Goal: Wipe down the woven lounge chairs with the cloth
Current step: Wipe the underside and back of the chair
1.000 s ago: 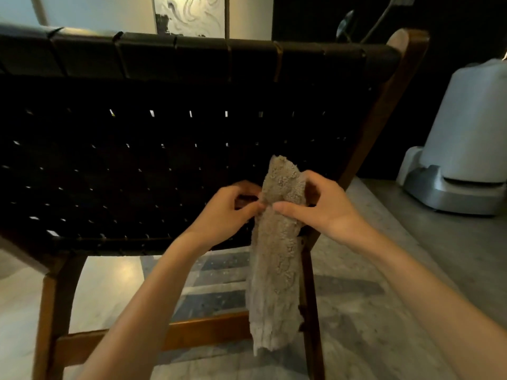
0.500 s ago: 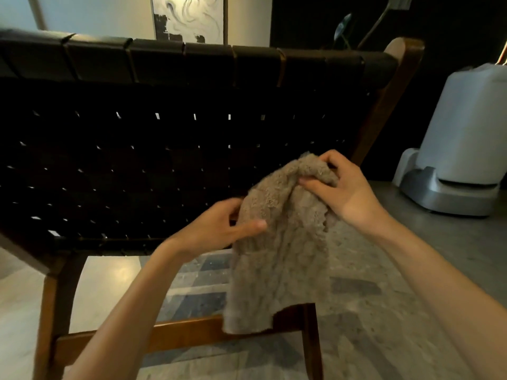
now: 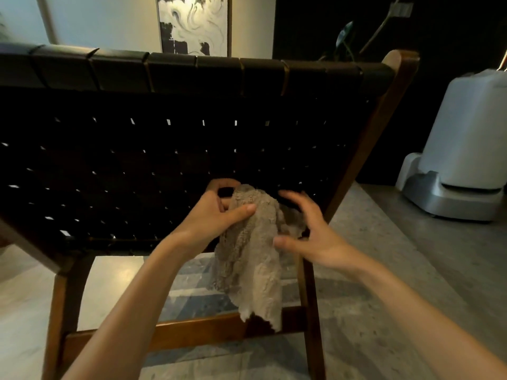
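The hands were close together, low in front of the chair (image 3: 170,75). The left hand (image 3: 219,212) pinched the top of the cloth (image 3: 252,270) between its thumb and fingers. The right hand (image 3: 310,234) was just beside it, fingers spread wide and holding nothing. It was blurry, so I could not tell if it touched the cloth.

The cloth hung down from the left hand in a floppy bunch, so its long way ran up and down. Its bottom end dangled in front of the low wooden bar (image 3: 192,333), above the floor (image 3: 397,270).

The dark weave (image 3: 137,165) lay just past the hands, away from the person, and it spread wide from side to side. The hands were near its lower right corner, close to the right leg (image 3: 311,311). Most of the weave lay up and to the left of them.

I think the wiping had not started here. The left hand had the cloth and was nearer the weave, so it looked ready to push forward. The bunched cloth might need to be spread flat first.
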